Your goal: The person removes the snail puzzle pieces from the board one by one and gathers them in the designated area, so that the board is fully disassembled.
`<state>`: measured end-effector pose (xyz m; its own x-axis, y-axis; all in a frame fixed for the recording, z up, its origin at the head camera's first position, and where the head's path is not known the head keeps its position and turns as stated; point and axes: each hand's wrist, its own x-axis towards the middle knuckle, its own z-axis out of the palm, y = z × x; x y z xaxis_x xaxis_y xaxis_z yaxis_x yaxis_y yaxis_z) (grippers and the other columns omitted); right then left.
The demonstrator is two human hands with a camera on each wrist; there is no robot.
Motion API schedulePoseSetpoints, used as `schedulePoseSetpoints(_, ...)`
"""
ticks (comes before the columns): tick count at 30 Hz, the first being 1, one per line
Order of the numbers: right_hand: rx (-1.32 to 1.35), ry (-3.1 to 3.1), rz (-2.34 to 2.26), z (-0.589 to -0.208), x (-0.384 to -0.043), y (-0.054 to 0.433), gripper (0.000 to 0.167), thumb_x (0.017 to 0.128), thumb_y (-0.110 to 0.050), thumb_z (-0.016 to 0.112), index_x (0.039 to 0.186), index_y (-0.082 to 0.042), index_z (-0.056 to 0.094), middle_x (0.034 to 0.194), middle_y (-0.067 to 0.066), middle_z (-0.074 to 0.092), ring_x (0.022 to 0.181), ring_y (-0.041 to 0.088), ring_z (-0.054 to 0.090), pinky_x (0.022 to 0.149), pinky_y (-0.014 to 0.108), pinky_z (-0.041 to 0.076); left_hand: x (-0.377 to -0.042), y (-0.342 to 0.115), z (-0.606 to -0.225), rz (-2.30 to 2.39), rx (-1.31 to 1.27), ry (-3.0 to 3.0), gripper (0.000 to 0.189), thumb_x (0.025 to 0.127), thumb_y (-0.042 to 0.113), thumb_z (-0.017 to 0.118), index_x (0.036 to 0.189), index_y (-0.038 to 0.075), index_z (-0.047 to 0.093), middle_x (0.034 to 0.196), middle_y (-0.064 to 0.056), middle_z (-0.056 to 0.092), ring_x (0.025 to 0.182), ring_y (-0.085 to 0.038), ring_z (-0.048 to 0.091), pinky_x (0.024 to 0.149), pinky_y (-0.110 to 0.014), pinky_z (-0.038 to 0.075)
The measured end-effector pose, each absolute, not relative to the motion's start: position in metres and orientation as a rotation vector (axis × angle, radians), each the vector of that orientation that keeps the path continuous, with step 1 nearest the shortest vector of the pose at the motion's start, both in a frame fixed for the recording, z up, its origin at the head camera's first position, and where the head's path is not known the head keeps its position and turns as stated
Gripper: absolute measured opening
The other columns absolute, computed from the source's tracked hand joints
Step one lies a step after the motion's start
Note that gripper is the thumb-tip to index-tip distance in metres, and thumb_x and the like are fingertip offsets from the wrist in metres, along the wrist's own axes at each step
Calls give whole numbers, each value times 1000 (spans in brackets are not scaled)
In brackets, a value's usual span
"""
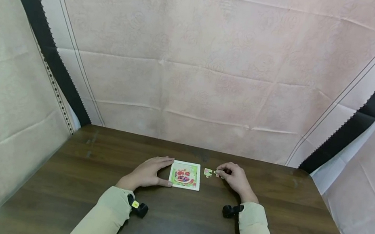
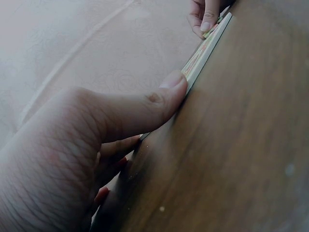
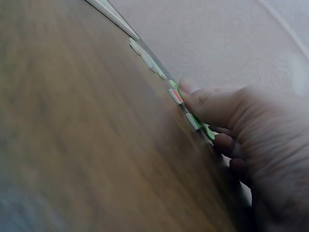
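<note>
A small puzzle board (image 1: 186,175) with a white border and a red and green fruit picture lies flat on the table. My left hand (image 1: 151,172) rests against its left side, fingers extended at the far corner and thumb (image 2: 169,87) on the near edge. To the right of the board my right hand (image 1: 234,177) pinches a green and red jigsaw piece (image 3: 193,121) between thumb and fingers, at the tabletop. Between that piece and the board lies another jigsaw piece (image 1: 207,172). My right fingers partly hide the pinched piece.
The brown wooden table (image 1: 171,221) spreads around both hands. Pale cloth walls (image 1: 198,73) with dark borders rise behind the table and at both sides. A black wrist camera (image 1: 139,209) sits on the left wrist, another camera (image 1: 230,211) on the right.
</note>
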<state>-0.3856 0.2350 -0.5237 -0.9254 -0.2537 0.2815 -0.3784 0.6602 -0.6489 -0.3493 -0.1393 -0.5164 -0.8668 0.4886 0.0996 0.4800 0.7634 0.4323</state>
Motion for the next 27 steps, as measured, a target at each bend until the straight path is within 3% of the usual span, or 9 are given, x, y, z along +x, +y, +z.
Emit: schedulePoseSetpoints(27, 521, -2716, 1096, -523, -385, 234, 7, 95, -30, 73, 98, -24, 75, 90, -7, 64, 83, 18, 52, 74, 37, 45, -349, -139, -515, 698, 793, 2934, 98, 79, 73, 68, 158, 23, 37, 162, 0, 33, 150, -27, 27, 120, -51, 22)
